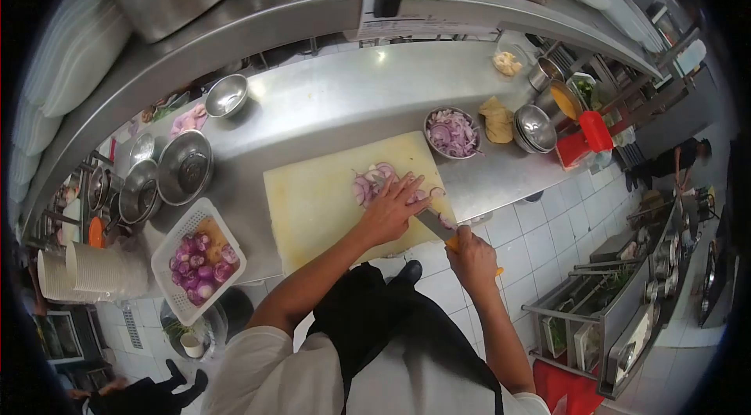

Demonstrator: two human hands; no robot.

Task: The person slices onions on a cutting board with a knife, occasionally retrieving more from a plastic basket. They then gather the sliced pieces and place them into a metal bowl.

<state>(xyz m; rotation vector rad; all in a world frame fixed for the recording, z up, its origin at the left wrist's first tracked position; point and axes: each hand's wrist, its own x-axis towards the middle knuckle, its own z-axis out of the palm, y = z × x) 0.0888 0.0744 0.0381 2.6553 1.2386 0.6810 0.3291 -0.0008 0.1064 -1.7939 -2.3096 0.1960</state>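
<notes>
- Knife (435, 221) slants across the right part of the near edge of the cutting board (309, 215), and the right hand (473, 257) is closed firmly round its yellow handle, just off the board's near right corner
- Left hand (385, 215) lies palm down with the fingers spread over the onion slices (383, 171), right of the board's middle; it is neither clenched nor released from the pile, but pressing or steadying it
- Spread fingertips look exposed so near the blade; curling them under, with the thumb tucked behind, would be safer, letting the knuckles guide the flat of the steel
- How much of the blade runs under the left hand cannot be told, so it seems wise to locate the tip before any stroke
- Even slices would call for a light forward push rather than a straight chop, as the layers are slippery and may slide apart
- A few slices lie loose by the board's right edge; drawing them inward would spare them a fall over the near side of the worktop (297, 75)
- Bowl of cut onion (453, 133) sits just beyond the board's right edge, near its far right corner, a short reach for a scooped heap
- Whole peeled onions (205, 273) lie in the white basket (181, 229), left of the board at the worktop's near edge
</notes>
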